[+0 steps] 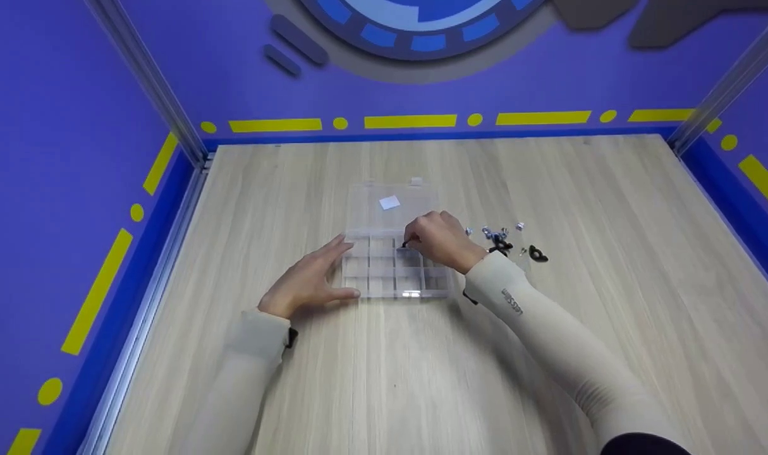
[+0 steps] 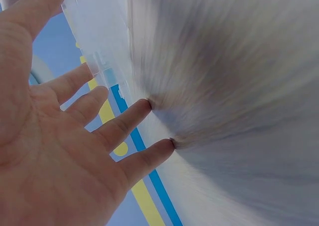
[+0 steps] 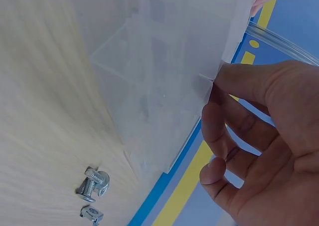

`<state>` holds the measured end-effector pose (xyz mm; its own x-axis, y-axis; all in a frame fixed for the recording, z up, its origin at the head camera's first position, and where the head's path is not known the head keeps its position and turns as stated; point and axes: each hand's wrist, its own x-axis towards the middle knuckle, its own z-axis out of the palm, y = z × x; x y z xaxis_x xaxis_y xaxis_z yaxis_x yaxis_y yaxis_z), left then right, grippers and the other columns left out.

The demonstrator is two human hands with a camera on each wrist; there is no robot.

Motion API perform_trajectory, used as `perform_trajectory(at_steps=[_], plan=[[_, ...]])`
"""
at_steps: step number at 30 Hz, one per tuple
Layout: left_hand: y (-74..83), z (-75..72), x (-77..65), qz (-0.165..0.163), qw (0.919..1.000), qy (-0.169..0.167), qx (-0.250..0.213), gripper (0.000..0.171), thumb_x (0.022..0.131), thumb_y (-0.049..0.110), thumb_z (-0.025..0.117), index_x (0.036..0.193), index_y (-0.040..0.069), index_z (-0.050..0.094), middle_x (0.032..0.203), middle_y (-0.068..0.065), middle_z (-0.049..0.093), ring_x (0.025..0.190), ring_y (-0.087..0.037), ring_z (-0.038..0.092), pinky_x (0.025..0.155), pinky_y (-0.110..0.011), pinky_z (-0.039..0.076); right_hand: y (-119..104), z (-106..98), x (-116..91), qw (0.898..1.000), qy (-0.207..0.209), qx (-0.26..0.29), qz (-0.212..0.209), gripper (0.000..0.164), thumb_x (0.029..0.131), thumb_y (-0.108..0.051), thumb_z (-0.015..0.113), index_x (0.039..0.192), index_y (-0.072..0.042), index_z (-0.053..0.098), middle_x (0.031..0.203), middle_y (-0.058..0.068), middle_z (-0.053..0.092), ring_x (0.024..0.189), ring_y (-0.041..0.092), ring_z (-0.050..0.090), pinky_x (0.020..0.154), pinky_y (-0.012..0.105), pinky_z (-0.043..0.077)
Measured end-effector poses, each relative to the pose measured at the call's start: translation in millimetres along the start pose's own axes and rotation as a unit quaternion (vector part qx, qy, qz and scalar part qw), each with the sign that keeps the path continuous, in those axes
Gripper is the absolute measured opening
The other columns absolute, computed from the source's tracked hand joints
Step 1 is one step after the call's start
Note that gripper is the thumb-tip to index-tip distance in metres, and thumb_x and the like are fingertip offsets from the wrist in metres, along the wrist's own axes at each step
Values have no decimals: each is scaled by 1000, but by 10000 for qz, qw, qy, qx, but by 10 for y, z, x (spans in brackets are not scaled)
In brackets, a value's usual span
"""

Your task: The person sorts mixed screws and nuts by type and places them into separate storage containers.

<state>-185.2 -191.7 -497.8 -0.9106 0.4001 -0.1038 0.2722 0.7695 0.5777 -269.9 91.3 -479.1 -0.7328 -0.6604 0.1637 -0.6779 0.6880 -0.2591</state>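
A clear plastic compartment box (image 1: pixel 384 294) lies on the table, its lid (image 1: pixel 365 205) folded back. My left hand (image 1: pixel 308 278) is at the box's left side, thumb and fingers spread and fairly straight; in the left wrist view two fingertips of this hand (image 2: pixel 70 141) touch the tabletop. Over the back right compartments is my right hand (image 1: pixel 444 237), thumb and forefinger pinching a small black piece (image 1: pixel 404 244), mostly hidden by the fingers. In the right wrist view the box wall (image 3: pixel 164 86) hides what lies beyond the fingertips of this hand (image 3: pixel 264 131).
Right of the box lie several silvery screws and metal fittings (image 1: pixel 487 232), shown closer as screws (image 3: pixel 89 188) in the right wrist view. Near them is a black wing-shaped part (image 1: pixel 537 253). A white label (image 1: pixel 389 202) shows on the lid. Blue walls enclose the table.
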Motion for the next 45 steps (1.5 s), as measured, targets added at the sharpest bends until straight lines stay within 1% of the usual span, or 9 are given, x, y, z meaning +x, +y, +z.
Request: perform_trajectory(at_steps=[7, 15, 18, 24, 29, 36, 38, 41, 45], plan=[[5, -1, 2, -37, 10000, -4, 19, 99, 81, 50, 85, 160, 15, 37, 170, -7, 21, 153, -32, 28, 122, -49, 27, 0, -4, 12, 9999, -116, 31, 67, 9, 92, -4, 74, 90, -6, 82, 91, 5, 78, 72, 18, 68, 69, 43, 58], [-4, -6, -12, 3, 10000, 51, -46, 99, 81, 50, 86, 160, 15, 38, 170, -7, 21, 152, -32, 29, 122, -50, 27, -50, -36, 37, 9989, -283, -364, 89, 15, 94, -1, 69, 92, -8, 83, 93, 6, 79, 77, 22, 71, 73, 48, 56], [-16, -4, -17, 54, 9999, 82, -83, 98, 81, 49, 86, 159, 14, 39, 170, -8, 22, 152, -31, 29, 122, -49, 28, -77, -45, 51, 9976, -414, -533, 161, 18, 95, -1, 67, 91, -9, 82, 89, 4, 78, 72, 20, 66, 74, 48, 54], [-26, -2, -10, 135, 9998, 122, -114, 97, 81, 49, 86, 159, 12, 40, 169, -10, 23, 152, -32, 29, 122, -49, 27, -111, -45, 68, 9930, -752, -895, 192, 22, 96, 1, 64, 81, -10, 76, 72, 2, 69, 64, 20, 44, 69, 46, 48], [-12, -11, -7, 103, 9999, 86, -101, 98, 81, 49, 85, 159, 13, 39, 170, -8, 22, 152, -33, 29, 122, -50, 27, -112, -31, 73, 9911, -882, -975, 214, 22, 96, 4, 63, 80, -9, 73, 69, 2, 63, 64, 20, 42, 67, 45, 48], [-9, -20, 4, 75, 9999, 51, -63, 98, 81, 50, 85, 160, 14, 38, 170, -7, 22, 152, -34, 30, 122, -51, 27, -99, -18, 61, 9920, -831, -931, 207, 20, 95, 3, 64, 83, -8, 76, 72, 4, 67, 63, 20, 42, 64, 44, 45], [-13, -17, 5, 91, 9999, 57, -68, 98, 81, 50, 85, 160, 14, 38, 170, -8, 22, 152, -34, 30, 122, -51, 27, -95, -11, 50, 9925, -787, -912, 191, 20, 95, 4, 64, 84, -8, 76, 74, 4, 69, 64, 21, 44, 64, 45, 45], [-15, -10, 2, 100, 9999, 63, -63, 98, 81, 50, 85, 159, 14, 39, 170, -8, 23, 152, -34, 30, 122, -52, 27, -85, 3, 23, 9941, -620, -882, 79, 19, 96, 2, 65, 91, -9, 79, 84, 5, 76, 66, 21, 57, 67, 46, 50], [-16, -1, -7, 55, 10000, 60, -12, 98, 81, 51, 85, 159, 15, 39, 170, -5, 23, 152, -31, 30, 122, -49, 28, -58, 3, -31, 9958, -270, -854, -188, 26, 96, 6, 62, 107, -10, 80, 99, 6, 79, 79, 25, 73, 69, 47, 54]])
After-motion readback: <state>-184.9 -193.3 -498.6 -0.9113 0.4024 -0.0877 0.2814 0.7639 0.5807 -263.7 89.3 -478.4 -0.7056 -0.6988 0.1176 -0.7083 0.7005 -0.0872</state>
